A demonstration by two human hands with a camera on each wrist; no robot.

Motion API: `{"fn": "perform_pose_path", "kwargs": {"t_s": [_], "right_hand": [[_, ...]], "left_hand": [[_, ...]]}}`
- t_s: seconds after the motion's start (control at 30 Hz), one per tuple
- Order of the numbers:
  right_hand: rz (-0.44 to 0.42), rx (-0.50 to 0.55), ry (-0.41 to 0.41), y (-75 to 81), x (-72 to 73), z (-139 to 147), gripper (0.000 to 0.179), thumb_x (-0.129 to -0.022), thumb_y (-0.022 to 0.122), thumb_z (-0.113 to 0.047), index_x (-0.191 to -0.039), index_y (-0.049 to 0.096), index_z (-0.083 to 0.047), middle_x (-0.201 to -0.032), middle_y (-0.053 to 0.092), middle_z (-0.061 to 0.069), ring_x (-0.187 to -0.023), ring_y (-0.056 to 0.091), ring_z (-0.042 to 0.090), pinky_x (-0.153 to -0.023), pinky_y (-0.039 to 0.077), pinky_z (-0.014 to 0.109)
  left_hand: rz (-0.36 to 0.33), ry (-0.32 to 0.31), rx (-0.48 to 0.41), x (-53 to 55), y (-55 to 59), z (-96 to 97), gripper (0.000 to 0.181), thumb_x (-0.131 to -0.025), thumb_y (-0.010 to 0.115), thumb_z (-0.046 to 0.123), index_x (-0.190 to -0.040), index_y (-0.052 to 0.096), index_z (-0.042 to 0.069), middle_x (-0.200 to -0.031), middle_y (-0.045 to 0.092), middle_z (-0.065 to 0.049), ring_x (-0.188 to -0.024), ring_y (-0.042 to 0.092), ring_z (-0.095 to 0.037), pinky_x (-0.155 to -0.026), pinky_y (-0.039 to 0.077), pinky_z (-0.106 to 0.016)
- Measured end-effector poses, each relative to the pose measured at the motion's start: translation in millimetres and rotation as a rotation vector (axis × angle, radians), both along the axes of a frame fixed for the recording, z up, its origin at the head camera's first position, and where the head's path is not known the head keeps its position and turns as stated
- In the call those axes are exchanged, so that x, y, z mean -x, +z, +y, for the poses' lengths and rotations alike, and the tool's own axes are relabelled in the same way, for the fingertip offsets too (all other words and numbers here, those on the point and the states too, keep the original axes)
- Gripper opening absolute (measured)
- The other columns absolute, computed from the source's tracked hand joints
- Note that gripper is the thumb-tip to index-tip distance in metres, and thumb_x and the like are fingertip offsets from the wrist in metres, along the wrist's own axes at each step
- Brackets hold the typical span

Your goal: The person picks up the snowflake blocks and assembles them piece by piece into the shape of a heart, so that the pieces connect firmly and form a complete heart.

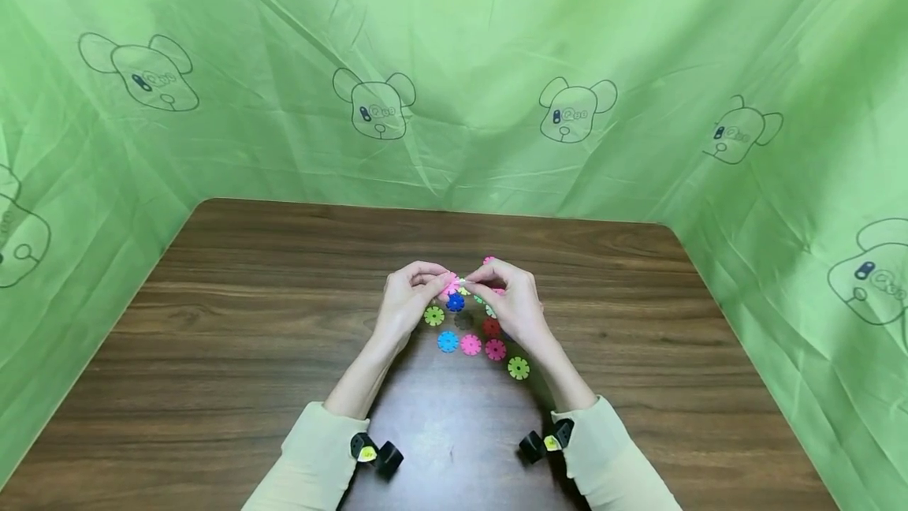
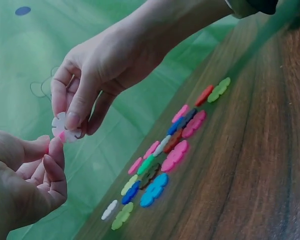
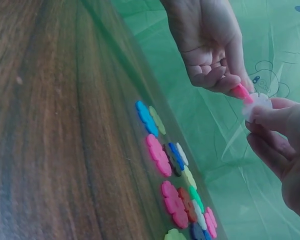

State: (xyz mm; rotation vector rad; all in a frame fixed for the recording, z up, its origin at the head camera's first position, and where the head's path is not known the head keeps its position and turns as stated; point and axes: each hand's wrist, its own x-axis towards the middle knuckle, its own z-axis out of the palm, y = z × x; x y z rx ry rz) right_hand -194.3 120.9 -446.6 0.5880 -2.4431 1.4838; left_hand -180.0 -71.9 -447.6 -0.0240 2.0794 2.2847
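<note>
My left hand (image 1: 404, 302) pinches a pink notched plastic disc (image 3: 242, 92) between thumb and fingertips. Thumb and fingers of my right hand (image 1: 512, 302) grip a white notched disc (image 3: 256, 106). The two discs meet edge to edge at an angle, held above the table; whether their slots are fully engaged I cannot tell. Beneath both hands lie loose flower-shaped discs, among them a dark blue disc (image 1: 455, 303), a light blue disc (image 1: 448, 341), a pink disc (image 1: 471, 345) and a red disc (image 1: 491, 327). My right hand hides part of the group in the head view.
The discs lie flat on a brown wood-grain table (image 1: 248, 353). A yellow-green disc (image 1: 519, 368) lies nearest me, by the right wrist. Green cloth (image 1: 468, 164) printed with mouse-like heads hangs behind the table and on both sides.
</note>
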Motion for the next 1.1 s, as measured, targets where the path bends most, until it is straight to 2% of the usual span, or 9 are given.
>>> {"fn": "perform_pose_path", "kwargs": {"t_s": [0.13, 0.27, 0.43, 0.6, 0.73, 0.83, 0.93, 1.1], "right_hand": [[-0.009, 0.028, 0.007, -0.8, 0.2, -1.2, 0.006, -0.087, 0.083, -0.014, -0.091, 0.079, -0.015, -0.088, 0.079, 0.002, -0.082, 0.071, 0.009, -0.078, 0.061, 0.025], [-0.014, 0.034, 0.01, -2.6, 0.6, -0.8, 0.006, -0.087, 0.083, -0.017, -0.092, 0.08, -0.016, -0.089, 0.078, 0.002, -0.083, 0.071, 0.01, -0.076, 0.059, 0.021], [-0.024, 0.019, -0.005, -2.3, 0.6, -0.4, 0.005, -0.088, 0.082, -0.018, -0.092, 0.08, -0.017, -0.089, 0.079, 0.001, -0.083, 0.07, 0.008, -0.075, 0.058, 0.021], [-0.043, 0.018, 0.018, -0.1, 0.8, 2.1, 0.006, -0.09, 0.08, -0.015, -0.096, 0.081, -0.015, -0.093, 0.08, 0.003, -0.087, 0.072, 0.011, -0.078, 0.061, 0.024], [-0.065, 0.015, 0.031, -1.5, 4.2, 9.2, 0.009, -0.092, 0.078, -0.014, -0.1, 0.08, -0.016, -0.098, 0.08, 0.005, -0.09, 0.074, 0.015, -0.08, 0.061, 0.026], [-0.086, -0.026, 0.029, -3.8, 10.1, 16.3, 0.009, -0.092, 0.077, -0.013, -0.101, 0.079, -0.015, -0.099, 0.08, 0.006, -0.09, 0.075, 0.017, -0.08, 0.061, 0.029], [-0.104, -0.111, 0.032, -7.5, 18.8, 23.6, 0.011, -0.092, 0.077, -0.011, -0.103, 0.078, -0.011, -0.102, 0.08, 0.007, -0.091, 0.075, 0.019, -0.08, 0.061, 0.033], [-0.113, -0.303, 0.043, -16.7, 31.7, 32.9, 0.016, -0.091, 0.078, -0.007, -0.106, 0.078, -0.007, -0.106, 0.079, 0.007, -0.092, 0.074, 0.021, -0.081, 0.06, 0.038]], "left_hand": [[-0.015, -0.007, -0.063, 0.7, 1.3, -2.0, 0.023, -0.093, 0.075, 0.006, -0.112, 0.071, -0.006, -0.087, 0.076, -0.006, -0.072, 0.073, -0.016, -0.071, 0.062, -0.029], [-0.039, -0.021, -0.092, 0.5, 2.3, -3.5, 0.024, -0.091, 0.075, 0.001, -0.114, 0.072, -0.007, -0.086, 0.075, -0.004, -0.074, 0.073, -0.017, -0.073, 0.063, -0.029], [-0.041, -0.003, -0.078, -0.1, 3.4, -3.9, 0.021, -0.09, 0.075, 0.001, -0.11, 0.075, -0.005, -0.083, 0.075, -0.003, -0.073, 0.073, -0.018, -0.08, 0.064, -0.042], [-0.035, 0.013, -0.079, -0.7, 4.3, -4.6, 0.022, -0.09, 0.074, -0.001, -0.111, 0.074, -0.005, -0.082, 0.075, -0.004, -0.07, 0.072, -0.014, -0.081, 0.064, -0.043], [-0.022, 0.035, -0.071, 0.4, 4.3, -6.3, 0.021, -0.089, 0.074, -0.002, -0.11, 0.073, -0.006, -0.082, 0.076, -0.007, -0.072, 0.074, -0.016, -0.081, 0.064, -0.041], [-0.01, 0.058, -0.057, 2.0, 4.6, -7.9, 0.02, -0.089, 0.074, -0.001, -0.108, 0.072, -0.006, -0.082, 0.076, -0.008, -0.071, 0.074, -0.017, -0.077, 0.064, -0.033], [-0.008, 0.081, -0.028, 3.2, 5.0, -9.9, 0.02, -0.089, 0.075, -0.001, -0.108, 0.071, -0.005, -0.083, 0.076, -0.009, -0.069, 0.073, -0.013, -0.073, 0.062, -0.024], [-0.011, 0.102, 0.018, 2.9, 7.2, -12.7, 0.018, -0.089, 0.075, 0.001, -0.107, 0.072, -0.002, -0.085, 0.076, -0.012, -0.069, 0.073, -0.012, -0.072, 0.061, -0.025]]}}
